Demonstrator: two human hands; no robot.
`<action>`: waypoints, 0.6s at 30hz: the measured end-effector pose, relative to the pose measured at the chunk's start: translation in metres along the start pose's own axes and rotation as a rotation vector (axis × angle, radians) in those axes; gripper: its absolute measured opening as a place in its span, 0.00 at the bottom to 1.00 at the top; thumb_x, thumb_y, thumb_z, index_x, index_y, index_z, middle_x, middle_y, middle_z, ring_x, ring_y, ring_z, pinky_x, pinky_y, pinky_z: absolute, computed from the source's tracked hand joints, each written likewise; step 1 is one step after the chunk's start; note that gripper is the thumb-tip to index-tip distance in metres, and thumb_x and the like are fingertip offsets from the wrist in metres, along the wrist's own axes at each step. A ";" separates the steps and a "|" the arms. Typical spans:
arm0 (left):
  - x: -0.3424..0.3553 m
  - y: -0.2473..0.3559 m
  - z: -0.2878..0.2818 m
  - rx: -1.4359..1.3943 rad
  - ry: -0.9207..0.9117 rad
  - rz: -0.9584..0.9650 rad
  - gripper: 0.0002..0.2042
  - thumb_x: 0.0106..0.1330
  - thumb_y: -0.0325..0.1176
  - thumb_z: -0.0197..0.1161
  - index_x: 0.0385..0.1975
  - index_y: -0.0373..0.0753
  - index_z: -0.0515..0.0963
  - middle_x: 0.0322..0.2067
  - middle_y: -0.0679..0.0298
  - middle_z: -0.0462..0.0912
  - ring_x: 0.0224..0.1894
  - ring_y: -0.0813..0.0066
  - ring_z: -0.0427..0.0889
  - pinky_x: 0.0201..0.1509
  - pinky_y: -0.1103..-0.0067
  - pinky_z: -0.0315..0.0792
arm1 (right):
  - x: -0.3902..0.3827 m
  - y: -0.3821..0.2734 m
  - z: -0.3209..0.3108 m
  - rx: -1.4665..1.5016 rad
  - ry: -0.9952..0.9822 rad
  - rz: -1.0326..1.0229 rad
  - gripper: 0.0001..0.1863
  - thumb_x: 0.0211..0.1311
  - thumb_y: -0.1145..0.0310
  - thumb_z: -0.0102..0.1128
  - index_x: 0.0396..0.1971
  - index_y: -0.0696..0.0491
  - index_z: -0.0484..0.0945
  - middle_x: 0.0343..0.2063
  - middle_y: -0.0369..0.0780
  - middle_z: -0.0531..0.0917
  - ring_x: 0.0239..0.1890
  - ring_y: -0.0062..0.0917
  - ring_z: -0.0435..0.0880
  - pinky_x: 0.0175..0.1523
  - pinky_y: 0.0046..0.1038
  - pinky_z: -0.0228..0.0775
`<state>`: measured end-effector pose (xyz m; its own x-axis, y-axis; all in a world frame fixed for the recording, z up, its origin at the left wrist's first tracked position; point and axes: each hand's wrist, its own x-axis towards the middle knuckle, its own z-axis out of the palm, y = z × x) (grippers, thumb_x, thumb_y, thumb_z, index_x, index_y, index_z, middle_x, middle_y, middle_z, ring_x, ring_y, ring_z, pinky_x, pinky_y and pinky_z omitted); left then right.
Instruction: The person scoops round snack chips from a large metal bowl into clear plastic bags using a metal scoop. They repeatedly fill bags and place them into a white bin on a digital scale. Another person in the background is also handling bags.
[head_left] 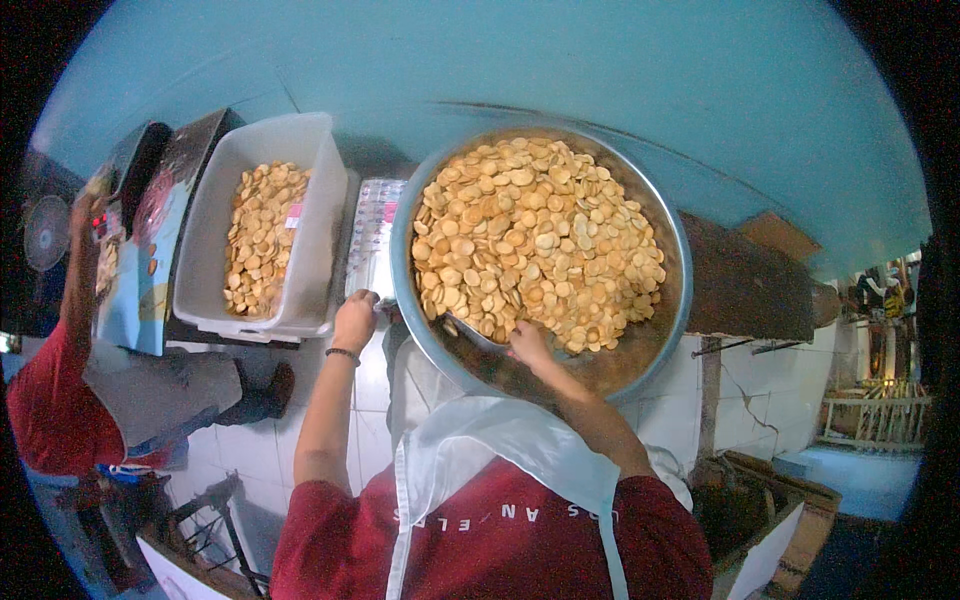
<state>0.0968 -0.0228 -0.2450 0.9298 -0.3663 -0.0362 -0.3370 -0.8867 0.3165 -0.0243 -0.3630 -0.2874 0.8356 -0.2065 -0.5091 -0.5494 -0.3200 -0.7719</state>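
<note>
A large round metal basin (684, 290) stands in front of me, heaped with round, flat, golden crackers (540, 230). My right hand (530, 343) is closed at the near side of the heap, inside the basin. It grips what looks like a metal scoop (474, 338), whose far part is sunk among the crackers. Left of the basin lies a clear plastic bag (372, 235) with a printed pattern and a pink patch. Fingers curled, my left hand (355, 320) pinches the near end of this bag.
A translucent plastic tub (318, 150) holding more crackers stands to the left. Beyond it, a co-worker in a red shirt (70, 400) reaches toward a device with a red display (99, 222). A blue wall (560, 60) rises behind the basin. A brown surface (750, 275) lies right.
</note>
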 end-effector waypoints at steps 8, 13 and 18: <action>0.032 -0.036 0.096 0.402 -0.070 0.032 0.14 0.67 0.32 0.47 0.50 0.38 0.70 0.57 0.49 0.67 0.57 0.51 0.70 0.53 0.67 0.73 | -0.047 -0.046 -0.066 -0.598 0.373 -0.446 0.25 0.55 0.69 0.59 0.55 0.53 0.67 0.38 0.47 0.79 0.42 0.40 0.79 0.45 0.38 0.69; 0.040 -0.033 0.086 0.238 -0.174 -0.047 0.08 0.63 0.32 0.51 0.39 0.40 0.73 0.44 0.53 0.76 0.45 0.58 0.79 0.47 0.67 0.76 | -0.073 -0.066 -0.115 -0.827 0.403 -0.379 0.35 0.47 0.64 0.66 0.58 0.47 0.65 0.48 0.48 0.74 0.43 0.44 0.78 0.47 0.45 0.66; 0.038 -0.035 0.069 0.167 -0.231 -0.099 0.10 0.63 0.31 0.50 0.41 0.41 0.75 0.44 0.54 0.78 0.49 0.59 0.78 0.50 0.66 0.75 | -0.091 -0.046 -0.170 -1.009 0.465 -0.306 0.23 0.51 0.67 0.59 0.49 0.51 0.71 0.40 0.47 0.81 0.43 0.43 0.80 0.44 0.43 0.70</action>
<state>0.1337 -0.0258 -0.3231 0.9076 -0.3135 -0.2794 -0.2841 -0.9483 0.1414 -0.0744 -0.4869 -0.1408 0.9691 -0.2468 -0.0018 -0.2462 -0.9662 -0.0762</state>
